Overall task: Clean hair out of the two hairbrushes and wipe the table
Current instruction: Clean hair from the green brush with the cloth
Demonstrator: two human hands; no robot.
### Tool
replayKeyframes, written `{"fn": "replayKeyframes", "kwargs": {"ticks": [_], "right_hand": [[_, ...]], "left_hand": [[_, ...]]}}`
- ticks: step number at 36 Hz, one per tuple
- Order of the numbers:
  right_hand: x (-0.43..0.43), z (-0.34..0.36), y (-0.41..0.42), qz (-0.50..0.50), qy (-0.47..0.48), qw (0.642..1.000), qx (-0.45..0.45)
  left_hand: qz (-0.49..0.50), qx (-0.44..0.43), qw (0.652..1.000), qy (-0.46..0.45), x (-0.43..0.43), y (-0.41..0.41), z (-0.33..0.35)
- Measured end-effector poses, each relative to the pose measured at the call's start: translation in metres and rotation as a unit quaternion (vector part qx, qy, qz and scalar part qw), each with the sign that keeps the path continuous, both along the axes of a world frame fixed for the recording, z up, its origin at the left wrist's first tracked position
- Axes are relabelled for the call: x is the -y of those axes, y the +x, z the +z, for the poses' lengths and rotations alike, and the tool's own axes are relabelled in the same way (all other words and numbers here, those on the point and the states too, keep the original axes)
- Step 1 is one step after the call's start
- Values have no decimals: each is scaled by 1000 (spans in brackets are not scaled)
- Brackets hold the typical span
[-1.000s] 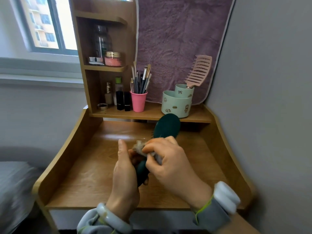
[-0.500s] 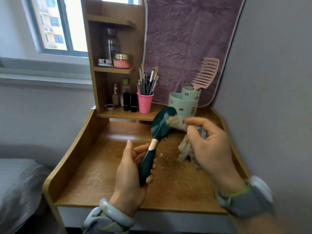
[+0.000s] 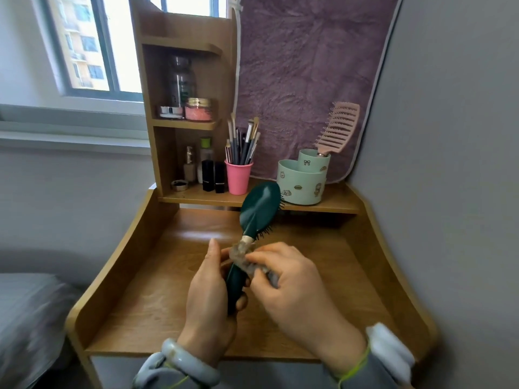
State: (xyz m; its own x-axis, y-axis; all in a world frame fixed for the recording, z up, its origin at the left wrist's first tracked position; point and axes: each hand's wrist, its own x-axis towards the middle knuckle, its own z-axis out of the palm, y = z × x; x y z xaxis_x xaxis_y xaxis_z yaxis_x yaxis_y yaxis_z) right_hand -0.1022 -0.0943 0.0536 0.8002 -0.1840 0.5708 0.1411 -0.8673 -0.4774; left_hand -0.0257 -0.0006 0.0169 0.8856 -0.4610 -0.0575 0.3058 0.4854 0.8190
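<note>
My left hand (image 3: 209, 293) grips the handle of a dark green hairbrush (image 3: 259, 209), held above the wooden table (image 3: 157, 290) with its back toward me and its bristles facing away to the right. My right hand (image 3: 292, 287) pinches a greyish clump of hair or cloth (image 3: 244, 256) against the brush's neck; I cannot tell which it is. A pink vented hairbrush (image 3: 338, 127) stands upright in a mint green holder (image 3: 302, 181) on the back shelf.
A pink cup of makeup brushes (image 3: 238, 175), small bottles and lipsticks (image 3: 209, 169) and jars (image 3: 198, 109) fill the shelf unit at the back. A purple towel (image 3: 303, 66) hangs behind. Grey wall lies right, a bed (image 3: 25, 318) left.
My right hand has come back from the brush head down to the neck with the greyish clump. The brush stays upright in my left hand.
</note>
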Motion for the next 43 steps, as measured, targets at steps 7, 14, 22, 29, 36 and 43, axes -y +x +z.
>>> {"fn": "replayKeyframes", "kwargs": {"ticks": [7, 14, 22, 29, 36, 43], "right_hand": [[5, 13, 1, -39, -118, 990, 65], [31, 25, 25, -114, -207, 970, 54], [68, 44, 51, -164, -126, 975, 80], [120, 50, 45, -262, -24, 963, 54], [111, 65, 38, -216, 52, 969, 108], [83, 57, 38, -185, -23, 979, 77]], "left_hand": [[8, 54, 998, 35, -2, -1, 2], [6, 116, 991, 66, 0, -11, -3], [-11, 107, 993, 56, 0, -10, 2], [-28, 62, 997, 40, -6, -11, -4], [-59, 52, 996, 42, -1, -12, 2], [-30, 56, 997, 44, 1, -15, 0]]}}
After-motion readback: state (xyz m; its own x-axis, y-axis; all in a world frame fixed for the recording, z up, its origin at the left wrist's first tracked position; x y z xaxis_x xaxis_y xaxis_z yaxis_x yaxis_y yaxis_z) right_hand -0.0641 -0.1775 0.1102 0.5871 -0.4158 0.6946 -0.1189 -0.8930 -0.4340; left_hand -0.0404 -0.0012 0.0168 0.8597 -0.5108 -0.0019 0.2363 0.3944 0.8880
